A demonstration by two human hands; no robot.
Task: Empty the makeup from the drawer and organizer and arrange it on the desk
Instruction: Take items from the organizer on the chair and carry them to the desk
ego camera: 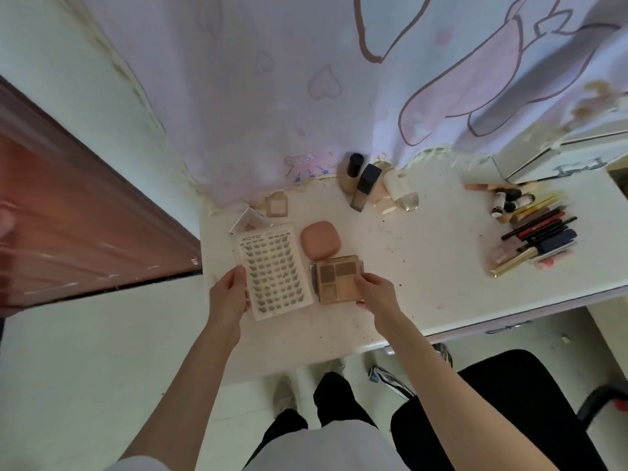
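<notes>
A flat white tray of false lashes [274,270] lies at the left of the white desk [424,266]. My left hand [229,290] grips its left edge. To its right lies a tan eyeshadow palette [336,279], and my right hand [375,291] holds its right side. A pink rounded compact [320,240] rests just behind the palette. Foundation bottles [365,185] stand at the back by the curtain. Pencils, tubes and small bottles [533,232] lie grouped at the right.
Two small pale compacts [261,212] lie behind the lash tray. A clear organizer box [557,158] stands at the back right. A brown door [68,215] is at the left, a black chair [509,413] at the lower right, shoes under the desk.
</notes>
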